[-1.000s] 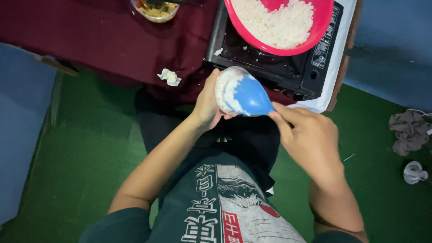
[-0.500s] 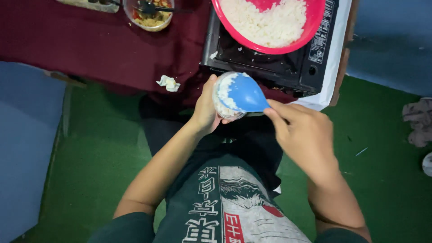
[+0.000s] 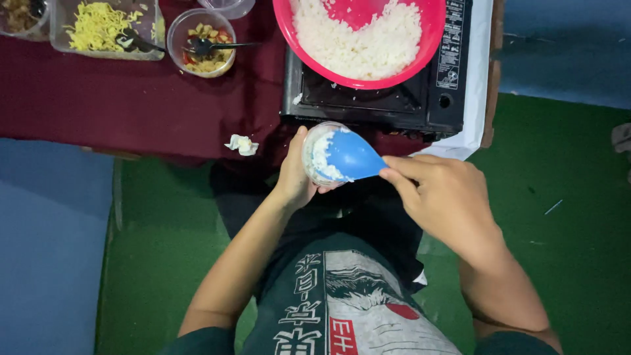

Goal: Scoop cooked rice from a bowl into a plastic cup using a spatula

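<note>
A: What is held in the left hand [image 3: 297, 179]?

B: A small clear cup [image 3: 315, 156] is gripped from its left side, the thumb laid up along its wall and the fingers curled beneath. White rice is seen inside it. The cup is held in the air just in front of the black stove [image 3: 388, 98], low over the person's lap.

A: And the right hand [image 3: 442, 197]?

B: The handle of a blue rice paddle [image 3: 351, 156] is pinched between thumb and fingertips. The paddle's broad blade is laid across the mouth of the cup, against the rice, with grains stuck to its left edge.

A: What is found around them?

B: A red bowl [image 3: 289, 26] of white rice is set on top of the stove. To the left, on the desk [image 3: 118, 98] under a dark red cloth, a clear tray of shredded yellow food [image 3: 98, 26] and a round clear tub of chopped mixed food [image 3: 205, 41] are placed, each with a dark utensil in it. A crumpled white scrap [image 3: 241, 144] is seen near the desk's front edge. The floor [image 3: 158, 223] below is green.
</note>
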